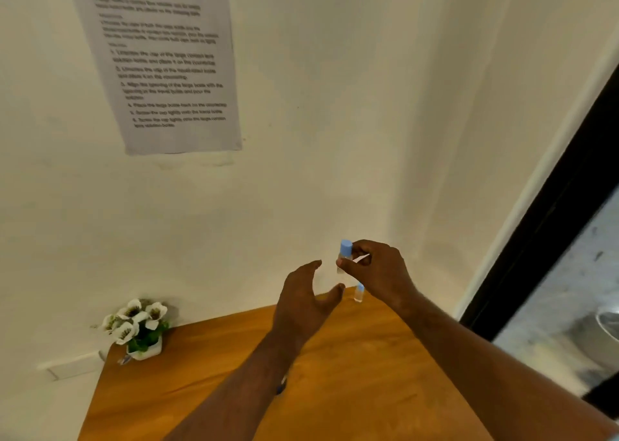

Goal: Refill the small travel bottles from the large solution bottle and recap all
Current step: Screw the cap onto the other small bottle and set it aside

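Item one, as I read it from my remote seat: a small clear travel bottle with a light-blue cap (pixel 345 254), held upright above the far edge of the table, pinched between the thumb and curled fingers of the right hand (pixel 375 269). Item two: the left hand (pixel 306 298), holding nothing, fingers and thumb spread in a loose open curve just beside and below that bottle, not touching it. Item three: a second small clear bottle with a blue cap (pixel 359 292), standing upright near the far right corner of the orange-brown wooden tabletop (pixel 351 373), close to the cream wall (pixel 301 172). Item four: a white pot of white artificial flowers (pixel 140 328) at the table's far left corner. Item five: a printed instruction sheet (pixel 160 62) fixed on the wall, text too blurred for me to read. I cannot see the large solution bottle.
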`<state>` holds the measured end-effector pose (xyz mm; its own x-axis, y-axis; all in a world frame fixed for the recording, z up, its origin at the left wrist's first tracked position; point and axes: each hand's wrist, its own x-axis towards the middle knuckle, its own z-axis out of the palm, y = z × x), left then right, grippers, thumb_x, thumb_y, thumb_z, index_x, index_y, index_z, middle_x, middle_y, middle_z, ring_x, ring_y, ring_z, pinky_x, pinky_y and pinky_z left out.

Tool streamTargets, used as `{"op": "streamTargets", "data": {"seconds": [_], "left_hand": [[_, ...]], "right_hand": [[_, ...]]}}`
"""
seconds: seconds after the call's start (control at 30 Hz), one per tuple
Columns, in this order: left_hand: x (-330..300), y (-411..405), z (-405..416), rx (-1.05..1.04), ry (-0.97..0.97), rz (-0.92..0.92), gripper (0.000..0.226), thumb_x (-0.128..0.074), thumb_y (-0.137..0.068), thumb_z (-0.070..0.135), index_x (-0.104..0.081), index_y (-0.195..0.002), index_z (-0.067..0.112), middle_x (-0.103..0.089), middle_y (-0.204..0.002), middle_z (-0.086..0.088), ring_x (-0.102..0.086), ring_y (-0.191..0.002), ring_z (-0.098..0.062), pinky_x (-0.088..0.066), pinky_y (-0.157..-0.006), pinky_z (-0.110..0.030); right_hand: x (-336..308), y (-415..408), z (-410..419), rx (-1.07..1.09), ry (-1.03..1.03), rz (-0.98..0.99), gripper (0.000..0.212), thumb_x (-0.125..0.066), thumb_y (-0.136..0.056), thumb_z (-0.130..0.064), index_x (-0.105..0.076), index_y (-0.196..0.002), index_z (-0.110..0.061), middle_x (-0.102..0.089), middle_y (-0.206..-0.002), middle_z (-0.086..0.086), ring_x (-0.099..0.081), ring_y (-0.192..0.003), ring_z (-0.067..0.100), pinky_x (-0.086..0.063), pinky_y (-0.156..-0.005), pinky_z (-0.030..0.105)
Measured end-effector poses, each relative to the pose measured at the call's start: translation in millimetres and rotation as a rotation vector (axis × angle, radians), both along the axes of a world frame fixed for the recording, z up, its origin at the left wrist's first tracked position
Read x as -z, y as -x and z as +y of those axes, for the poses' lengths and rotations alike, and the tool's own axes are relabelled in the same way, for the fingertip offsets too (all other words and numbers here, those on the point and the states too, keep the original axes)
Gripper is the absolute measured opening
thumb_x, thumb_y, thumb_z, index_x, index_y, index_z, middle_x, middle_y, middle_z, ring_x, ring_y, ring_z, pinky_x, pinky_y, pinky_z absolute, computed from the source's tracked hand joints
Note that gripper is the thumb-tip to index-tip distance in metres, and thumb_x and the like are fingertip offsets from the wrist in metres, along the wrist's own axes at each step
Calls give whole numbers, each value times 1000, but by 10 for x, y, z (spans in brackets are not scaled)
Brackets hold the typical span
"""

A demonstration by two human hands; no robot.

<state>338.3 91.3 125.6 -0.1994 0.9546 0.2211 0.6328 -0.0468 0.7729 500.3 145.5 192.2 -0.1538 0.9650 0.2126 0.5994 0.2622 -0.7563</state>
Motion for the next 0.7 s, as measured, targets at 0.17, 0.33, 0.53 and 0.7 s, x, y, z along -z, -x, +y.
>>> {"op": "streamTargets", "data": {"seconds": [0.17,0.33,0.53,0.7], "left_hand": [[560,-220,457,-50,109,244,85,-56,-85,71,-39,-152,23,-46,-156,0,-39,-144,-18,-37,-115,-33],[1126,-309,877,-108,269,351,93,-43,-83,78,-31,-156,21,-36,-163,-2,-28,-152,-22,-29,-123,-38],[1719,-279,1080,-215,398,399,104,-33,-77,86,-21,-159,25,-23,-168,-2,-16,-156,-23,-19,-125,-42],[1948,-224,1173,-250,473,405,107,-34,-76,89,-19,-160,25,-18,-170,-3,-12,-157,-24,-20,-127,-45]], "right_hand": [[755,-195,589,21,117,-45,35,-77,-79,-49,-70,-108,-30,-72,-95,-14,-66,-79,3,-56,-77,29],[1536,-148,1123,-19,173,-94,32,-69,-89,-46,-70,-112,-23,-72,-99,-6,-67,-89,13,-55,-81,29],[2234,65,1566,-53,211,-156,34,-59,-97,-42,-70,-117,-17,-73,-104,-1,-66,-94,15,-53,-89,35],[2574,134,1774,-33,286,-221,35,-57,-98,-38,-66,-124,-15,-70,-115,2,-65,-104,19,-47,-91,28]]}}
